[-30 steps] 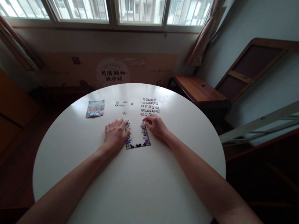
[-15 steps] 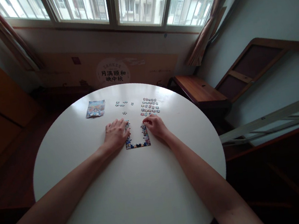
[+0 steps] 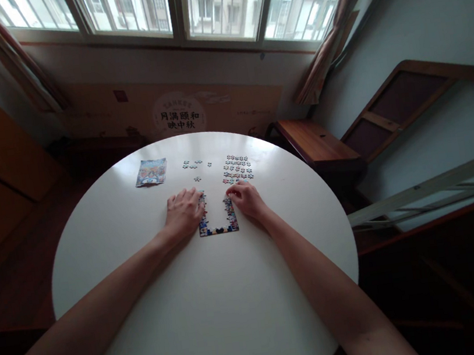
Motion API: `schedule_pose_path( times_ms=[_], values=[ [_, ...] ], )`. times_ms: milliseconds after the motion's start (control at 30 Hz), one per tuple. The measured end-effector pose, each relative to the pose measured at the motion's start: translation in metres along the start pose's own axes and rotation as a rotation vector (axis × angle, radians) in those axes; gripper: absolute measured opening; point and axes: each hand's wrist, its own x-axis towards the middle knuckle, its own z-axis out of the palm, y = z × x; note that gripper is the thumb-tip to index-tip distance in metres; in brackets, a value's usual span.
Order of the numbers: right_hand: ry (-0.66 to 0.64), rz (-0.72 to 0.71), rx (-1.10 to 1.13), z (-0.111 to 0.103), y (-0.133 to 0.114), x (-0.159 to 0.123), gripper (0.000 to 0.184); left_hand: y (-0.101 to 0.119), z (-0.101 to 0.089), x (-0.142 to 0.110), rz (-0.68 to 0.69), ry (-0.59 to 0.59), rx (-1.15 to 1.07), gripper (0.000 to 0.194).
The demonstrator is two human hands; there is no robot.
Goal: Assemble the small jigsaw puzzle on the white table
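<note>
A partly joined jigsaw puzzle lies on the white table, forming a U-shaped border with two side strips and a bottom row. My left hand rests over its left strip, fingers stretched out and lying flat, with the thumb beside the pieces. At the top of the right strip, my right hand is curled, thumb and forefinger pinched on a puzzle piece; the fingers partly hide it. Several loose pieces lie in rows just beyond my right hand. More loose pieces are scattered farther left.
A picture sheet or bag lies at the back left of the round white table. Beyond stand a wooden bench or stool on the right and a printed cardboard panel under the barred windows.
</note>
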Motion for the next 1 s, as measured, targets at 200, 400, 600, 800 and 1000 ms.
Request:
schedule_pose_path(
  times_ms=[200,400,600,800,1000],
  values=[
    [0.007,0.005,-0.007,0.001,-0.001,0.001,0.019,0.0,0.001,0.001,0.003,0.01,0.008,0.04],
    [-0.062,0.08,0.062,-0.002,0.002,0.014,0.021,0.0,0.003,0.001,0.005,0.008,0.005,0.039],
    [-0.147,0.025,0.021,-0.005,-0.002,0.047,0.031,0.002,0.001,0.001,-0.009,0.001,-0.024,0.039],
    [-0.241,-0.057,-0.207,0.017,-0.023,0.073,0.043,0.002,0.004,0.002,-0.009,0.015,-0.017,0.039],
    [-0.264,-0.12,-0.37,0.03,-0.042,0.084,0.046,0.001,0.006,0.002,0.001,0.02,-0.011,0.039]
  ],
)
